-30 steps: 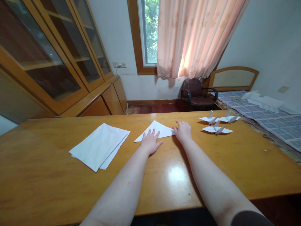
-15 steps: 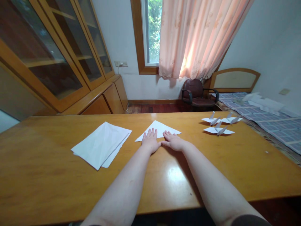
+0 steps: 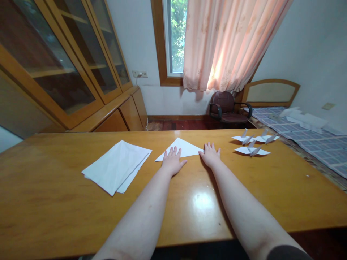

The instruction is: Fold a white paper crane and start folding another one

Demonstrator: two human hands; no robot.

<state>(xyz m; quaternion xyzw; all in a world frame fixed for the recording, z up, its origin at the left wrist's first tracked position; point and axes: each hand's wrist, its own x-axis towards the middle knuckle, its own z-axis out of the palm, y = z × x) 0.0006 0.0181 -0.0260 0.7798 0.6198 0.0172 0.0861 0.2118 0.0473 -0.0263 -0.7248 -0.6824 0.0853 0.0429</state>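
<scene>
A white sheet of paper folded into a triangle (image 3: 184, 147) lies flat on the wooden table (image 3: 187, 216), its peak pointing away from me. My left hand (image 3: 172, 161) rests with spread fingers on the near folded edge, left of its middle. At the triangle's right corner lies my right hand (image 3: 210, 155), fingers stretched out and thumb on the tip of the corner. Neither hand grips anything. Part of the near edge is hidden under my left hand.
A stack of white paper sheets (image 3: 116, 166) lies to the left. Three folded paper cranes (image 3: 252, 150) stand at the right. Beyond the table are an office chair (image 3: 229, 108), a bed (image 3: 306, 126) and a glass-fronted cabinet (image 3: 89, 65).
My right hand has slid right along the near edge, from the middle to the right corner. My left hand stays nearly in place on the paper.
</scene>
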